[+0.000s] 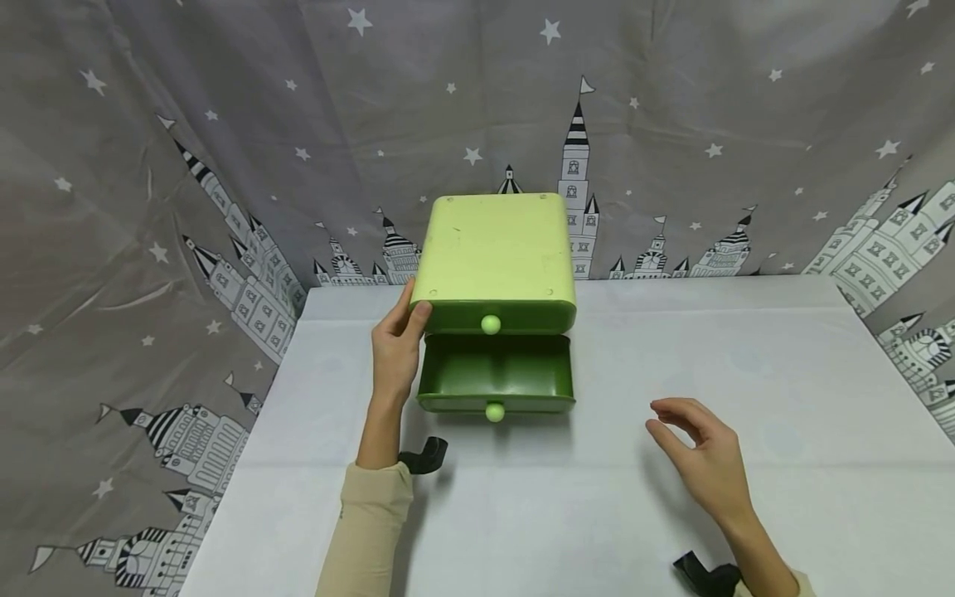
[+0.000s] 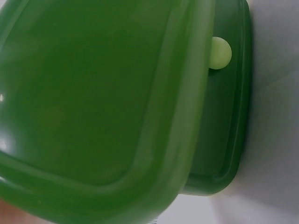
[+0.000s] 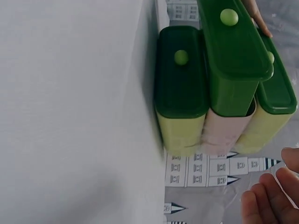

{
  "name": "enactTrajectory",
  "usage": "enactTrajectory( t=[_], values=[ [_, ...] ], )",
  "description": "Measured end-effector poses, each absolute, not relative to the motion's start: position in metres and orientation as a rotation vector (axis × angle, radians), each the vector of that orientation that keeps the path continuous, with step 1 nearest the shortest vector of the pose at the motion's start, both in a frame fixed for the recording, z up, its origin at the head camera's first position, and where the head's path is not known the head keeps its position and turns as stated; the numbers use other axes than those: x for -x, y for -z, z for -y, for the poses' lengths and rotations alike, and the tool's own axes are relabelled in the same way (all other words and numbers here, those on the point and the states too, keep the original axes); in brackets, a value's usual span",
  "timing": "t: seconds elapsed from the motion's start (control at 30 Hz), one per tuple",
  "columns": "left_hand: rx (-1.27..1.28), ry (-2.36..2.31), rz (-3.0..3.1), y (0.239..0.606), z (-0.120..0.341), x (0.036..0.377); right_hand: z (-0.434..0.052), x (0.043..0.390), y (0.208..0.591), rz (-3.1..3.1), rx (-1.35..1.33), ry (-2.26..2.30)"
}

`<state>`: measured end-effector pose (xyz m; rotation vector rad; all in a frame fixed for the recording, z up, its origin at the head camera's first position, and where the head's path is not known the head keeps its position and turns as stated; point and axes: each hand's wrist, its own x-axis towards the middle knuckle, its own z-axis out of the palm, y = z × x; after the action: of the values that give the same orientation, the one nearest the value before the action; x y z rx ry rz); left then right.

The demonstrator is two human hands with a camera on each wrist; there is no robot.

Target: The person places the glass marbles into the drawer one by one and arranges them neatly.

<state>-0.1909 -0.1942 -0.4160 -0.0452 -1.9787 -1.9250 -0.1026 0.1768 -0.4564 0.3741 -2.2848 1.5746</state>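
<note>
A green drawer cabinet (image 1: 496,249) with a pale top stands at the back of the white table (image 1: 746,373). One drawer (image 1: 496,373) is pulled out and is empty; its pale knob (image 1: 495,411) faces me. My left hand (image 1: 406,319) rests against the cabinet's left front corner, the thumb at the edge of the top drawer. My right hand (image 1: 671,419) hovers over the table to the right of the open drawer, fingers loosely curled and holding nothing. In the right wrist view the pulled-out drawer (image 3: 233,46) juts past a closed one (image 3: 181,70) beneath it.
A grey curtain (image 1: 224,124) printed with stars and castles hangs behind and to both sides of the table. The table's left edge (image 1: 246,439) runs close beside my left forearm. A black strap (image 1: 425,454) hangs at each wrist.
</note>
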Motion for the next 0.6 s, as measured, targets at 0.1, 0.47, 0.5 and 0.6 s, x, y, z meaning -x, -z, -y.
enactTrajectory(
  t=[0.1,0.47,0.5,0.6],
  values=[
    [0.046,1.931,1.976,0.416,0.194,0.191,-0.181,0.101,0.458,2.321,-0.346,-1.544],
    [0.019,1.895,2.004,0.417,0.195,0.191,-0.197,0.098,0.461,2.323,-0.299,-1.487],
    [0.017,1.892,2.007,0.417,0.195,0.191,-0.198,0.097,0.461,2.329,-0.284,-1.486],
    [0.017,1.887,2.009,0.417,0.194,0.19,-0.204,0.094,0.463,2.358,-0.226,-1.464]
  ],
)
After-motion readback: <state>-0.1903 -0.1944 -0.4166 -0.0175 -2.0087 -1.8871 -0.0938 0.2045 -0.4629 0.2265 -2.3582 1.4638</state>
